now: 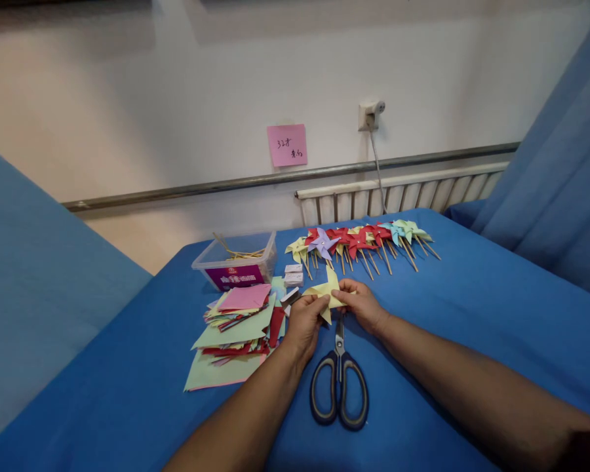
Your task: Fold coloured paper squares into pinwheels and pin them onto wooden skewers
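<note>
Both hands hold a yellow paper piece (326, 288), partly folded into pinwheel points, just above the blue table (472, 314). My left hand (302, 322) pinches its left side with closed fingers. My right hand (361, 303) pinches its right side. Directly below the hands lie scissors (339, 384) with dark grey-blue handles, blades pointing up toward the paper.
A messy stack of coloured paper squares (236, 328) lies left of my hands. Behind it stands a clear plastic box (236, 262) holding thin sticks. A row of finished pinwheels (358, 241) on sticks lines the far edge. Small white boxes (294, 275) sit near the box.
</note>
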{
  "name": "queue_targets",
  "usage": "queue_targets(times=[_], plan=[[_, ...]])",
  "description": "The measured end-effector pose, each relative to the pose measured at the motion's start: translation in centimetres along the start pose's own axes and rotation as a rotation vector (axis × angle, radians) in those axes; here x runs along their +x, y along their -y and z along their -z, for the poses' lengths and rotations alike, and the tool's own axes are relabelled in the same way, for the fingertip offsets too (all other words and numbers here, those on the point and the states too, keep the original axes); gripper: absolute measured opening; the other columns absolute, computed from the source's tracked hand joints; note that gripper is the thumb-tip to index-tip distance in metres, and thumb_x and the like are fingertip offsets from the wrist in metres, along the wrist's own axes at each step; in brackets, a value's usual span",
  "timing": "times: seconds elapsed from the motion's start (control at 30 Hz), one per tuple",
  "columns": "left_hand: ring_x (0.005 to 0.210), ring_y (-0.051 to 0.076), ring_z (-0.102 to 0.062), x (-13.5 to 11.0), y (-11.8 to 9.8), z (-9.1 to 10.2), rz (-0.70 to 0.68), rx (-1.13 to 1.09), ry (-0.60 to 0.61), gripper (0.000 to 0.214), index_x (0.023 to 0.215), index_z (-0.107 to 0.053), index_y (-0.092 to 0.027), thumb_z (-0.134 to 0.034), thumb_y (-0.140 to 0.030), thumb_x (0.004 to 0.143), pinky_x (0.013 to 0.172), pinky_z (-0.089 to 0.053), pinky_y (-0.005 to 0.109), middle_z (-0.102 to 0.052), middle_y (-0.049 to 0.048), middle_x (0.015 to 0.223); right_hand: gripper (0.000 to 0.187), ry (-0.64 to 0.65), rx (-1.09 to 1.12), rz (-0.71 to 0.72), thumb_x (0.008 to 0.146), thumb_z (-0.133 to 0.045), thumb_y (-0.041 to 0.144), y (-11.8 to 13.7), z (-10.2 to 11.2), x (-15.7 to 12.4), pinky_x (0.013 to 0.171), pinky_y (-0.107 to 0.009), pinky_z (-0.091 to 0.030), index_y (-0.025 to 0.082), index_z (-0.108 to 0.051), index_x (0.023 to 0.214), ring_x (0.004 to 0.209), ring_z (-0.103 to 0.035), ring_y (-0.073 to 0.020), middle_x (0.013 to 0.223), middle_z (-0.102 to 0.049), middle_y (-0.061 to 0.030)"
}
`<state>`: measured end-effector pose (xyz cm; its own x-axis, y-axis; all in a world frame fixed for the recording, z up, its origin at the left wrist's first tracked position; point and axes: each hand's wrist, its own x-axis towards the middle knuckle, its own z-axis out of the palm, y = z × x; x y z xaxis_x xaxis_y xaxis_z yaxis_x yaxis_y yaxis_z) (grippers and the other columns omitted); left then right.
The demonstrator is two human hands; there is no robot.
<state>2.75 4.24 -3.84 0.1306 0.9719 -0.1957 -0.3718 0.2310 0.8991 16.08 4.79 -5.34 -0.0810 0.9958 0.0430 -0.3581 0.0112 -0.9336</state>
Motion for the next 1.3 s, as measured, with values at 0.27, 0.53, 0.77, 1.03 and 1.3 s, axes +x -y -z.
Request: queue_targets(times=[0.27, 0.53, 0.77, 1.03, 1.3], plan=[[0.057, 0.013, -0.058, -0.1, -0.2, -0.1, 0.019, -0.013, -0.001, 0.022, 0.068, -0.068, -0.010, -0.079, -0.025, 0.056, 0.058, -0.045, 0.024, -0.067, 0.0056, 0.064, 0.033, 0.062, -0.024, 0.006, 0.066, -0.074, 0.043, -0.2, 0.6, 0.2, 0.047, -0.021, -0.037, 0.017, -0.054, 0.070, 0.048, -0.049, -0.0085, 0.057, -0.056, 0.0032], [0.050, 0.011, -0.053, 0.0, 0.4, 0.3, -0.026, 0.037, 0.015, 0.023, 0.068, -0.068, -0.011, -0.079, -0.029, 0.059, 0.055, -0.043, 0.025, -0.063, 0.0031, 0.058, 0.036, 0.029, -0.069, 0.002, 0.064, -0.074, 0.045, -0.1, 0.4, 0.1, 0.045, -0.021, -0.037, 0.017, -0.052, 0.067, 0.045, -0.045, -0.0079, 0.054, -0.054, 0.0042], [0.047, 0.012, -0.052, 0.6, 1.3, 0.9, -0.046, 0.154, -0.057, 0.027, 0.061, -0.066, -0.012, -0.079, -0.035, 0.055, 0.049, -0.038, 0.024, -0.062, 0.0035, 0.055, 0.036, 0.001, -0.165, 0.024, 0.064, -0.072, 0.047, 0.0, 0.0, -0.2, 0.046, -0.023, -0.036, 0.018, -0.051, 0.064, 0.046, -0.045, -0.0090, 0.053, -0.052, 0.0047], [0.046, 0.011, -0.051, 0.4, 1.6, 0.9, -0.088, 0.220, -0.133, 0.021, 0.058, -0.063, -0.014, -0.074, -0.032, 0.058, 0.048, -0.036, 0.024, -0.062, 0.0024, 0.054, 0.034, 0.012, -0.170, 0.021, 0.065, -0.071, 0.046, -0.6, 0.0, -0.2, 0.046, -0.023, -0.034, 0.018, -0.052, 0.064, 0.047, -0.044, -0.0094, 0.053, -0.051, 0.0048], [0.047, 0.012, -0.052, 0.4, 1.3, 0.8, -0.061, 0.154, -0.067, 0.023, 0.061, -0.065, -0.013, -0.076, -0.033, 0.057, 0.050, -0.039, 0.025, -0.062, 0.0032, 0.055, 0.038, 0.033, -0.160, 0.028, 0.072, -0.065, 0.053, -0.7, 0.4, -0.3, 0.047, -0.024, -0.034, 0.019, -0.052, 0.065, 0.047, -0.044, -0.0103, 0.052, -0.051, 0.0049]])
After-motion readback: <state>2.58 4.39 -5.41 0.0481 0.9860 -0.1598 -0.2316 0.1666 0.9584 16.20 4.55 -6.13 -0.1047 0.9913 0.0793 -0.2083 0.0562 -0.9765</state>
